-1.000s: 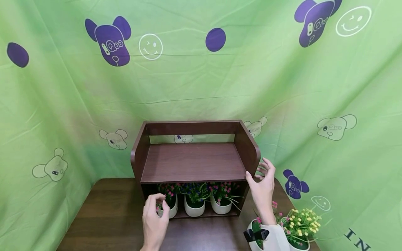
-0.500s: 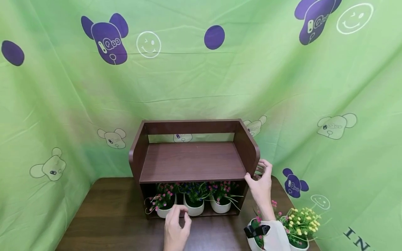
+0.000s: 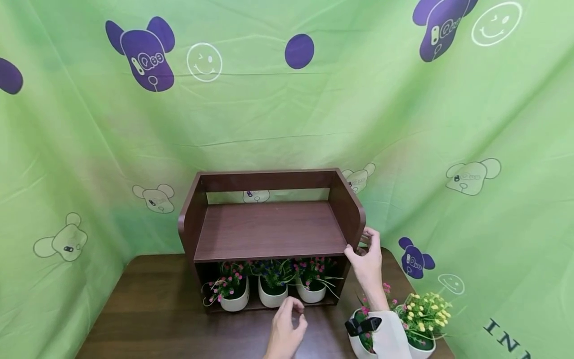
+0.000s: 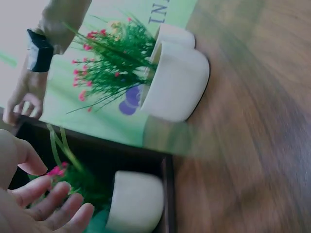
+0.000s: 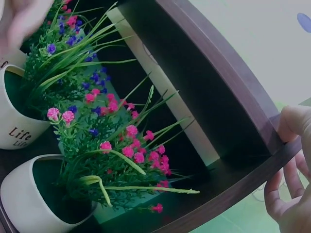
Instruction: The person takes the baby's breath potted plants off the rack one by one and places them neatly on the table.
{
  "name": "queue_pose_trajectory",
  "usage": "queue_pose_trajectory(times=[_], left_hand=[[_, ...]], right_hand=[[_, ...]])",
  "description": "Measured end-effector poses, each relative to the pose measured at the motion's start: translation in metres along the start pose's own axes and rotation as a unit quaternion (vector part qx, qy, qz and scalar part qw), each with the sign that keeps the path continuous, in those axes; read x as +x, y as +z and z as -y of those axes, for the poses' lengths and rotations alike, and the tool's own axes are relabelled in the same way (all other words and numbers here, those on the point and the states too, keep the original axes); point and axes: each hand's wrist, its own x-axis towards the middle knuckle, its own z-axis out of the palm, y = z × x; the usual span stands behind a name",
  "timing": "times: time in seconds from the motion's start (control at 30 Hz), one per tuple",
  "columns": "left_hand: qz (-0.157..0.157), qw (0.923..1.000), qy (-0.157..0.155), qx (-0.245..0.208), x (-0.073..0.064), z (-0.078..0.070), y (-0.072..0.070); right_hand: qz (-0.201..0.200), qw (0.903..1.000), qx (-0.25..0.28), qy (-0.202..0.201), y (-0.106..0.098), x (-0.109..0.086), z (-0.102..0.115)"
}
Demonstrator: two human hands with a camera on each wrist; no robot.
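Standing on the table, the dark brown shelf [image 3: 271, 229] has a wide top board, tall sides with round corners and a bar along the back. The right hand [image 3: 368, 264] pinches the front edge of its right side, with the thumb at the front and the bent fingers around the outside.

Under the top board, three white pots sit in a row. The left pot [image 3: 235, 300] has pink flowers, the middle pot [image 3: 273, 298] has blue ones, and the right pot [image 3: 312, 294] has pink ones with long thin leaves hanging out. From the right wrist, the word "Life" shows on the middle pot.

In front of the shelf, near the middle and right pots, is the left hand [image 3: 287, 329]. Its fingers are softly bent, with a gap between them and the thumb, and it holds nothing.

To the right are two more white pots: one with yellow flowers [image 3: 425, 314], and one with pink flowers [image 3: 358, 344], partly hidden by the white sleeve [image 3: 392, 334]. A black strap [image 3: 363, 326] is on the right wrist.

Below it all is the brown wood table [image 3: 152, 304]. Behind hangs a green cloth [image 3: 260, 119] with animal heads and winking smiley faces.
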Motion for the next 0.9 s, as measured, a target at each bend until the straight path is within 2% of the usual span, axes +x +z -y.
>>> queue_pose_trajectory(times=[0.07,0.1,0.17,0.23,0.33,0.47,0.73,0.9], left_hand=[[0.025,0.998,-0.056,-0.014,0.005,0.0,0.01],[0.027,0.9964,-0.079,-0.013,0.008,-0.001,0.015],[0.016,0.9936,-0.112,0.002,0.014,-0.001,0.024],[-0.01,0.9917,-0.126,0.024,0.02,-0.001,0.033],[-0.052,0.9874,-0.136,0.063,0.026,0.0,0.045],[-0.088,0.9837,-0.134,0.082,0.033,0.003,0.062],[-0.141,0.9801,-0.119,0.073,0.035,0.019,0.09],[-0.153,0.9789,-0.122,0.059,0.036,0.028,0.102]], right_hand=[[0.002,1.0,0.005,0.001,0.0,-0.001,0.003],[0.005,1.0,0.006,0.002,0.0,-0.002,0.007],[0.007,1.0,0.006,0.002,0.001,-0.004,0.011],[0.007,1.0,0.007,0.001,0.002,-0.005,0.011],[0.008,0.9999,0.008,-0.002,0.002,-0.004,0.011],[0.005,0.9999,0.012,-0.004,0.001,-0.003,0.012],[0.014,0.9998,0.011,0.001,0.0,-0.004,0.014],[0.01,0.9998,0.014,0.005,0.001,-0.006,0.012]])
